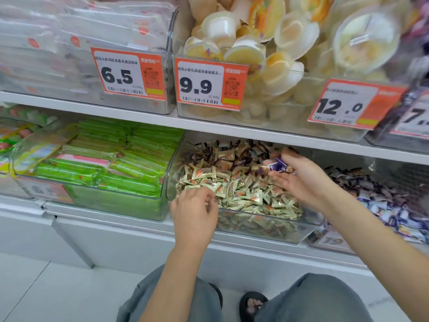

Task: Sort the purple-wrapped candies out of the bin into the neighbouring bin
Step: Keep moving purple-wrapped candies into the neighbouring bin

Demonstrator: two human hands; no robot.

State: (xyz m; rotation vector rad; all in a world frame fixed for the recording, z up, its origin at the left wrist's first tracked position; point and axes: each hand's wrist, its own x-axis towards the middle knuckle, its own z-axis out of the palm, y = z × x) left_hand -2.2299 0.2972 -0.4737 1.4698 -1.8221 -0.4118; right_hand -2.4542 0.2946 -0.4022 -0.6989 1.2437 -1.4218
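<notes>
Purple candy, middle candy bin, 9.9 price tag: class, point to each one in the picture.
purple candy [279,165], head view, on its wrapper in the right hand's fingers
candy bin [262,227], head view, on its clear front wall
price tag [210,83], head view, on its white centre

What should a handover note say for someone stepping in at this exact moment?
Right hand: holds purple candies above the middle bin.
Left hand: at that bin's front edge, fingers curled; whether it holds anything cannot be told.
Done: one handful picked out, not yet dropped.
Left: put it in the right-hand bin with the purple pile, then clear the dark wrappers at the back of the middle bin.
</notes>
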